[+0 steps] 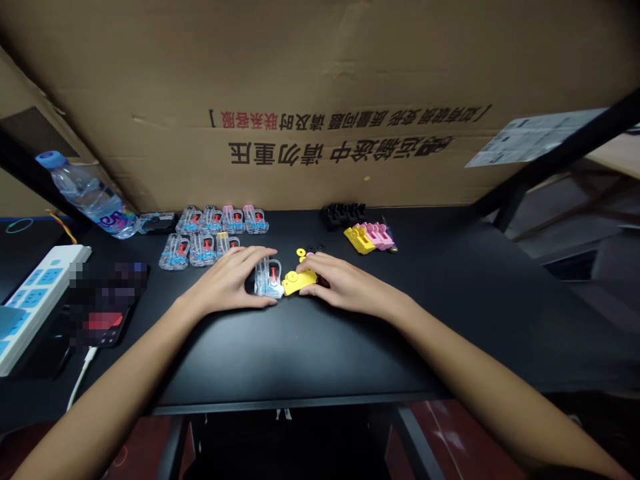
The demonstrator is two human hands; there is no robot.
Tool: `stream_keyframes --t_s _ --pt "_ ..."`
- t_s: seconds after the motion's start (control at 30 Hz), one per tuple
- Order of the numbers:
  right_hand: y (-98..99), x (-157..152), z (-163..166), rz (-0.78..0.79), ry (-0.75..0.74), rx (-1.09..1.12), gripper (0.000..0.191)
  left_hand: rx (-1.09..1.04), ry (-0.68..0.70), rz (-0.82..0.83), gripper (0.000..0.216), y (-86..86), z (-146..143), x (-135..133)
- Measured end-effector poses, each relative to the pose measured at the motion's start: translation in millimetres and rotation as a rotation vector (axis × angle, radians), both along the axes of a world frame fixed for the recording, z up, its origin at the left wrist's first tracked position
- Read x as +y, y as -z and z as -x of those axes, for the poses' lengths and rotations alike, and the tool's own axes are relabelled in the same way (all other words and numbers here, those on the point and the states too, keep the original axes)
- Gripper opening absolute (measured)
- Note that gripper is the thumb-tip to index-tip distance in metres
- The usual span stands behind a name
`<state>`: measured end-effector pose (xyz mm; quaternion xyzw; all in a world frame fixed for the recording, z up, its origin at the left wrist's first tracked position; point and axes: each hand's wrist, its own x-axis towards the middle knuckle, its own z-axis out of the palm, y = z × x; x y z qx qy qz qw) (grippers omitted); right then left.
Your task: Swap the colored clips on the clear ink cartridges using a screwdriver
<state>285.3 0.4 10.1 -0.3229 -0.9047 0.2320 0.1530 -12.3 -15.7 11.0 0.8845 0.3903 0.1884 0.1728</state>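
Note:
My left hand (231, 279) rests on the black table (320, 347) with its fingers curved around a clear plastic shell (268, 278) that has a red part inside. My right hand (340, 283) lies beside it, fingers closed on a yellow plastic piece (299, 282) that touches the clear shell. A small yellow ring (301, 253) and tiny black parts (316, 248) lie just behind the hands.
Two rows of finished clear units (213, 233) sit behind my left hand. Yellow and pink pieces (370, 237) and black parts (343, 215) lie at the back right. A water bottle (87, 195), power strip (35, 300) and phone (103, 313) are on the left; a cardboard wall (320, 100) stands behind.

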Motion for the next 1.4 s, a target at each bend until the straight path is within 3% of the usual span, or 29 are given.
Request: stream_keyframes --t_s 0.27,0.87,1.4 --pt "0.2 -2.6 2.2 0.033 0.021 0.018 0.033 -0.019 -0.007 -0.001 0.084 1.4 0.2 -0.2" --pt "17.7 -7.0 11.3 -0.123 0.020 0.091 0.033 -0.019 0.017 -0.026 0.080 4.7 -2.8 -0.5" --pt "18.8 -7.7 13.5 -0.126 0.021 0.112 0.034 -0.044 0.016 -0.001 0.080 3.2 -3.4 -0.6"
